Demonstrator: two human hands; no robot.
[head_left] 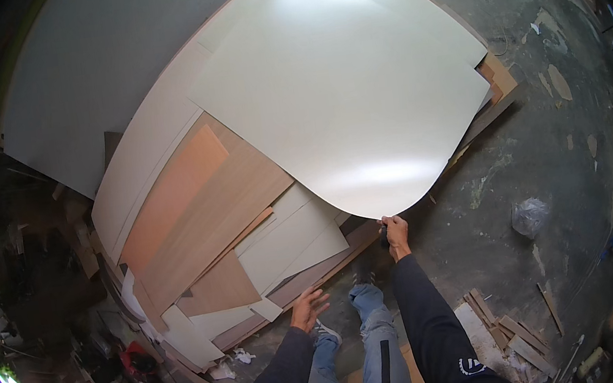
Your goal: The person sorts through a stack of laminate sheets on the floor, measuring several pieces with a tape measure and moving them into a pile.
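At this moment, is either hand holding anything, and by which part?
The right hand grips the large white sheet by its near edge. The left hand is open, holding nothing.

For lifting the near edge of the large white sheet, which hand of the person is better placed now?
Probably the right hand: its fingers already grip the large white sheet at its near edge. The left hand is open, holds nothing and is farther from that edge.

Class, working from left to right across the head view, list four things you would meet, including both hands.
Peach-coloured panel → left hand → right hand holding the large white sheet → crumpled clear plastic.
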